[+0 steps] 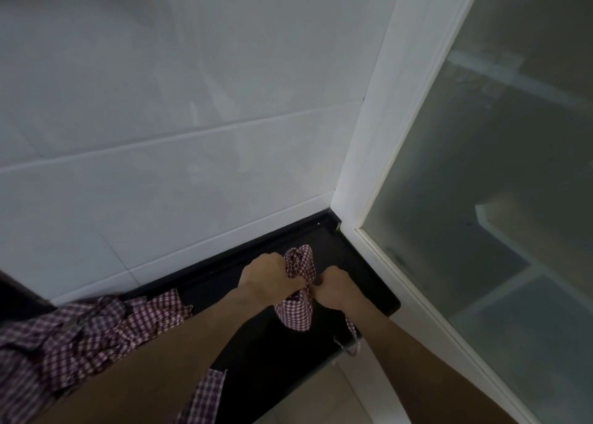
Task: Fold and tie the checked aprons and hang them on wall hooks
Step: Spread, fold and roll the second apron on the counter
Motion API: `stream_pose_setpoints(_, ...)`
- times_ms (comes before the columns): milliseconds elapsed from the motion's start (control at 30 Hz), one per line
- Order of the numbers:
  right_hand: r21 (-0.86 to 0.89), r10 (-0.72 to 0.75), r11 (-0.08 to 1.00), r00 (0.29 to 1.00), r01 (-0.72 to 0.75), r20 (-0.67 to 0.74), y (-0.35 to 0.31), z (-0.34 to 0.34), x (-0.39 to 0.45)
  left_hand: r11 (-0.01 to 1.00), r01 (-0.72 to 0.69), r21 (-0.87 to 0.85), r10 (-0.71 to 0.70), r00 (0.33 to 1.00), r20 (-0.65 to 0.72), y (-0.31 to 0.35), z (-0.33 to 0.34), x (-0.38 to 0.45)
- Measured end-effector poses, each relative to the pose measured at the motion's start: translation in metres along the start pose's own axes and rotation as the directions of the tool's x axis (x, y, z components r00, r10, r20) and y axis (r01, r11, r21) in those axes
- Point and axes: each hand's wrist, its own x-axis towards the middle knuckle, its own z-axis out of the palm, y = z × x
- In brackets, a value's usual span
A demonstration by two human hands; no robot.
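A folded checked apron (296,295) is being held as a small tight bundle just above the far end of the dark counter (362,263), close to the corner where the white tiled wall (160,118) is meeting a white door frame (378,134). The left hand (268,274) is gripping the upper part of the bundle with curled fingers, and the right hand (332,287) is pinching at the middle of it, seemingly pulling on a strap; the strap's loose end (351,333) is trailing down past the right wrist and over the counter's edge. Judging from this, the tying step is under way: the strap is being wound or knotted round the bundle, though the knot itself is hidden between the hands. The next move probably calls for drawing the strap snug while the left hand is keeping the folds from springing apart. More checked aprons (80,337) are lying crumpled on the counter to the left, waiting their turn. No hook is showing on the wall in view.
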Motion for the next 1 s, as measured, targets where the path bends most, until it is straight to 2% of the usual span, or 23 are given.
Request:
stream_pose_setpoints(67,-0.046,0.108,0.994,0.986,-0.103,0.131,-0.008,-0.003,0.002,0.996,0.032,0.083,-0.034,0.999,0.015,0.001,0.003,-0.002)
stream_pose_setpoints(133,-0.008,0.151,0.988,0.960,-0.153,0.237,-0.010,-0.003,0.004,0.980,0.040,0.192,-0.046,0.999,0.028,0.003,0.007,-0.002)
stream_pose_setpoints(200,0.113,0.115,0.981,0.948,-0.155,0.296,-0.011,0.006,0.004,0.951,0.029,0.306,-0.049,0.997,0.057,0.003,0.016,0.001)
stream_pose_setpoints(267,0.255,0.091,0.952,0.951,-0.170,0.295,-0.009,0.023,0.006,0.911,0.017,0.412,-0.050,0.996,0.070,0.005,0.027,0.003)
stream_pose_setpoints(400,0.441,0.148,0.846,0.927,-0.300,0.346,0.014,0.056,0.027,0.922,0.008,0.386,-0.076,0.984,0.162,-0.009,0.053,0.013)
stream_pose_setpoints(500,0.520,0.179,0.762,0.897,-0.387,0.404,0.032,0.074,0.031,0.926,-0.081,0.368,-0.033,0.955,0.294,-0.030,0.067,0.013)
stream_pose_setpoints(567,0.507,0.255,0.741,0.883,-0.440,0.393,0.045,0.088,0.037,0.955,-0.149,0.257,0.034,0.915,0.403,-0.035,0.070,0.014)
stream_pose_setpoints(667,0.341,0.341,0.835,0.893,-0.432,0.295,0.064,0.107,0.046,0.961,-0.258,0.095,0.185,0.862,0.473,-0.032,0.075,0.016)
stream_pose_setpoints(867,0.178,0.242,0.951,0.967,-0.253,0.083,0.081,0.120,0.049,0.941,-0.336,0.024,0.310,0.892,0.330,-0.041,0.082,0.016)
stream_pose_setpoints(1000,0.102,0.267,0.958,0.963,-0.269,0.038,0.080,0.121,0.053,0.916,-0.400,-0.013,0.394,0.895,0.211,-0.046,0.084,0.014)
